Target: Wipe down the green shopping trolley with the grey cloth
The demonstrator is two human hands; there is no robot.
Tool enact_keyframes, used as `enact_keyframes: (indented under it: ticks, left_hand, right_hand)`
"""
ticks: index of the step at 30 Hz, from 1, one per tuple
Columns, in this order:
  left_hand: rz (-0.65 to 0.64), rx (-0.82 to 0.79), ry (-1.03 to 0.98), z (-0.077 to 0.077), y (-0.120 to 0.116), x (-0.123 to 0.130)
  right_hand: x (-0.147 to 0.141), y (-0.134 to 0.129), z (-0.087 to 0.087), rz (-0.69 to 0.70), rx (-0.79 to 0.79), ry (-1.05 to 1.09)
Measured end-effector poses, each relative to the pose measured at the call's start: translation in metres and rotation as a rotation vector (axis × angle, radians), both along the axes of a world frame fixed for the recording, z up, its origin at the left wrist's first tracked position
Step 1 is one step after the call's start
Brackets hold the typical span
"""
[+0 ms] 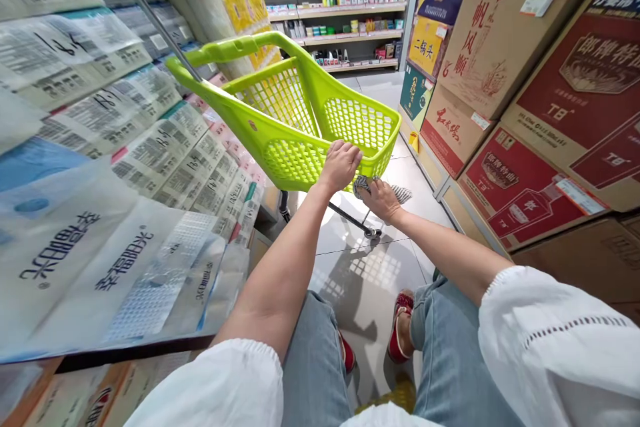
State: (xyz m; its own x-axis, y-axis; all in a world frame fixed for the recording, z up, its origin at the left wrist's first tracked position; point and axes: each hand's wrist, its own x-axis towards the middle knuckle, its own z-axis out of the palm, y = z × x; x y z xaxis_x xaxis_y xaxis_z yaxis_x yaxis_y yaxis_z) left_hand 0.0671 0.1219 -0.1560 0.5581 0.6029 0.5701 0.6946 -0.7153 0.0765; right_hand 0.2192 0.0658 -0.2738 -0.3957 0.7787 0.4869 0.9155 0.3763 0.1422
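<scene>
A bright green plastic shopping cart point(280, 159) stands in front of me, its basket tilted in view and its inside bare where I can see it. My left hand point(341, 165) is closed over the near rim of the basket. Just to its right and lower, my right hand point(381, 201) grips a black-and-white striped cloth point(401, 194) against the basket's near corner. Part of the cloth is covered by my fingers, and one end sticks out to the right.
Wrapped paper packs point(95, 273) are piled along the left side, close to the cart. Stacked cardboard cartons point(520, 180) line the right. Shelves point(345, 10) with small bottles and boxes stand at the back. Between them runs a tiled floor point(350, 267).
</scene>
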Motion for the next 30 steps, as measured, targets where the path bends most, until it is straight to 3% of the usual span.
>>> enact_keyframes:
  ticks: [5, 8, 12, 18, 26, 30]
  left_hand:
    - [-0.016, -0.012, -0.005, 0.001, 0.002, -0.001]
    - [-0.017, -0.022, -0.006, 0.001, 0.003, 0.0]
    - [-0.018, -0.024, -0.016, 0.001, 0.004, 0.001]
    - [-0.023, -0.012, -0.021, 0.0, 0.006, -0.001]
    - [-0.031, -0.006, -0.021, 0.001, 0.004, -0.001]
    - [-0.029, -0.028, -0.037, 0.001, 0.005, 0.0]
  right_hand:
    - [0.01, 0.006, 0.028, 0.023, 0.151, 0.025]
    - [0.012, 0.007, 0.041, 0.032, 0.164, 0.012]
    - [0.007, 0.006, 0.032, 0.035, 0.096, -0.036]
    - [0.003, 0.001, 0.014, 0.148, -0.023, -0.092]
    - [0.017, 0.006, 0.049, 0.086, 0.132, -0.007]
    - [0.014, 0.008, 0.046, 0.073, 0.135, -0.038]
